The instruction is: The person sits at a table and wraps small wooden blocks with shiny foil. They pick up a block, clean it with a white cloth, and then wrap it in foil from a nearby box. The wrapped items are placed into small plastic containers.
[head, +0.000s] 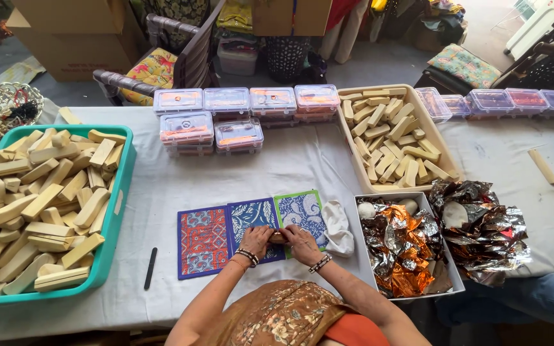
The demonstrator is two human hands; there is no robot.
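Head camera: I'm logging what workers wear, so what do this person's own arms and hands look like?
Both forearms are bare. The left hand has dark beaded bangles at the wrist; the right hand has a dark-and-light beaded bracelet. No gloves show, and any rings are too small to tell. Nearer the shoulders lies brown floral cloth with an orange edge.

Left hand and right hand meet, fingers curled, seemingly in a shared grip.
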